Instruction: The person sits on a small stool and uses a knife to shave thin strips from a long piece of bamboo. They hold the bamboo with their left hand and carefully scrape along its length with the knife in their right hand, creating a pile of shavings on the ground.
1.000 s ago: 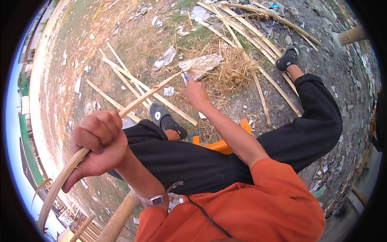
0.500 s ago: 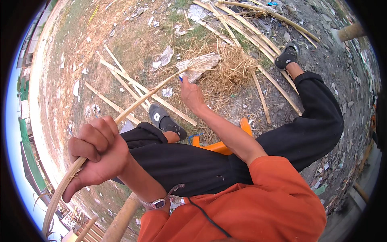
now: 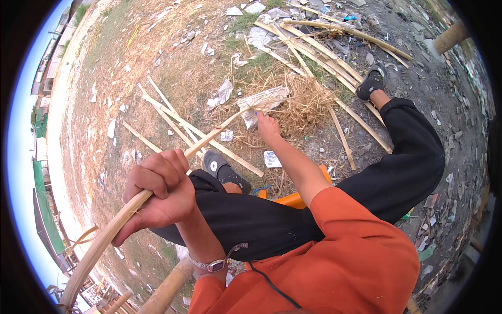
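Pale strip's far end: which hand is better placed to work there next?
Probably the right hand: it holds something blue near that end, while the left hand grips the strip further back.

Open ground [image 3: 107,70] is lit by bright daylight. Brown soil and dry grass are noted to the left, grey soil [image 3: 405,81] to the right; both are strewn with litter [image 3: 224,93]. Along the left edge, structures [image 3: 49,78] and a green sheet [image 3: 48,209] are seen beneath blue sky [image 3: 25,131]. A round post [image 3: 448,38] is noted upper right.
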### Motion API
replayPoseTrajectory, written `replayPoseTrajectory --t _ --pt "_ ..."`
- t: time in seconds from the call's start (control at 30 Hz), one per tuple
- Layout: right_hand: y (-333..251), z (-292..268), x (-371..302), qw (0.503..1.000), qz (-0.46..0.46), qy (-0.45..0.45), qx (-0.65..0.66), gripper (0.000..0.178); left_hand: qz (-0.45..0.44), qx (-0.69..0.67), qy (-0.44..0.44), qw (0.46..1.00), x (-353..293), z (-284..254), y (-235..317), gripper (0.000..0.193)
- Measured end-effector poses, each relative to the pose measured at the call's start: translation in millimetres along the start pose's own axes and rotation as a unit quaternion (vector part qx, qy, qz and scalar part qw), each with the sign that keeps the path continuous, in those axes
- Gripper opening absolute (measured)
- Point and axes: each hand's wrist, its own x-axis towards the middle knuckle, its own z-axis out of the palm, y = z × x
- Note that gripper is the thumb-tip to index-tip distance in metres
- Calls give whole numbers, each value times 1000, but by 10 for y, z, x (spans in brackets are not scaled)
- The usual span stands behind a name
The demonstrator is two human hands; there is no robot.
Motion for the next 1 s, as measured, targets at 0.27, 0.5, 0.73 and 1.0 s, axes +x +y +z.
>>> replayPoseTrajectory --t 0.27,0.5,0.73,1.0 --pt "-550 -545 -265 964 -3 17 266 25 41 132 286 948 -5 -116 97 70" --pt "-703 -619 -586 980 -66 19 189 19 60 94 250 962 -28 -78 36 71" --pt "-534 -399 -317 992 -57 4 108 14 55 124 239 961 37 -76 22 72" --pt "-135 -179 -18 998 -38 -56 -8 25 41 86 192 977 -66 47 -23 73"
